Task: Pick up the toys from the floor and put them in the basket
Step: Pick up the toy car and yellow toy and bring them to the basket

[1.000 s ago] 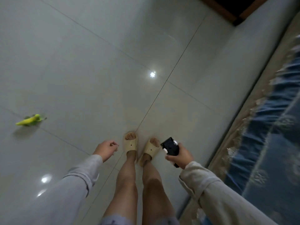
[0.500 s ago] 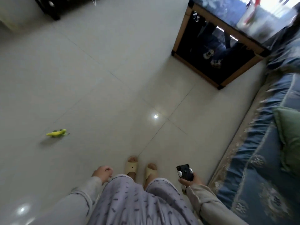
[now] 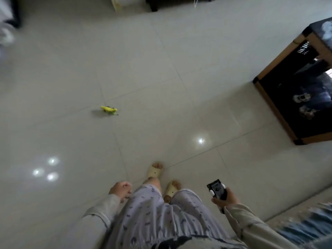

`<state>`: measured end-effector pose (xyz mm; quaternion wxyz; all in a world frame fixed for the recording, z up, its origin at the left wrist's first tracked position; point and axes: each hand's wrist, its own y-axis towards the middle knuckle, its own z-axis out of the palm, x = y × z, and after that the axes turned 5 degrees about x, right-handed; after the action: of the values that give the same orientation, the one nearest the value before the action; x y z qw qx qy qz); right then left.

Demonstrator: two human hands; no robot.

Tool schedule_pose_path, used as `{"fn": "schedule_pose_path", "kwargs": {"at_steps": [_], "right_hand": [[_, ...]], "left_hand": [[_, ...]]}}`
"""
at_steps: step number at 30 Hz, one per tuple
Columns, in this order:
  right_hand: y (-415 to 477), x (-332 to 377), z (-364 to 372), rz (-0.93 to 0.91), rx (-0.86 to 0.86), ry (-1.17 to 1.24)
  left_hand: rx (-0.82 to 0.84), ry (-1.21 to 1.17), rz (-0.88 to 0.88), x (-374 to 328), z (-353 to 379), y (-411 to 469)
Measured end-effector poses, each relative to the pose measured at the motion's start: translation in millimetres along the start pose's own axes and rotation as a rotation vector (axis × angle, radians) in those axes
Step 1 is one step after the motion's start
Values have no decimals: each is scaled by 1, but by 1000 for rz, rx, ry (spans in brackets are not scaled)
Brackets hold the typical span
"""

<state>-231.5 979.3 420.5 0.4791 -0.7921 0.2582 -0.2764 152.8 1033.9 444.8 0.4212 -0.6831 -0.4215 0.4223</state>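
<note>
A small yellow-green toy lies on the pale tiled floor, ahead and to the left of my feet. My right hand hangs at my side, closed around a black toy car with white wheels. At my left hip, my left hand is curled into a loose fist and holds nothing. No basket is in view.
A dark wood-framed glass-topped table stands at the right. A blue patterned sofa edge shows at bottom right. Dark furniture legs stand at the far top. My sandalled feet stand on the tiles.
The view has lifted and swung left: I stood up, and the yellow-green toy now sits nearer the middle. The table moved to the right edge. My right hand still holds the car.
</note>
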Motion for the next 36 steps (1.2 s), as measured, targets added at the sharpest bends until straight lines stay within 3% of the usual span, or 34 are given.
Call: {"fn": "schedule_pose_path", "kwargs": {"at_steps": [4, 8, 13, 18, 23, 30, 36], "right_hand": [[-2, 40, -3, -19, 65, -152], [-9, 99, 4, -96, 62, -121], [0, 183, 13, -210, 93, -341], [17, 261, 25, -206, 71, -442], [28, 316, 37, -124, 93, -309], [40, 381, 47, -98, 37, -303], [58, 449, 54, -99, 63, -307]], "left_hand": [[-43, 109, -109, 51, 10, -7], [-2, 34, -203, 80, 6, -4], [9, -115, -198, 88, -9, 17], [13, -238, -212, 67, -70, 44], [-47, -520, -177, 20, -166, 68], [-145, -440, -53, -61, -295, 99], [-113, -458, -45, -86, -330, 121]]}}
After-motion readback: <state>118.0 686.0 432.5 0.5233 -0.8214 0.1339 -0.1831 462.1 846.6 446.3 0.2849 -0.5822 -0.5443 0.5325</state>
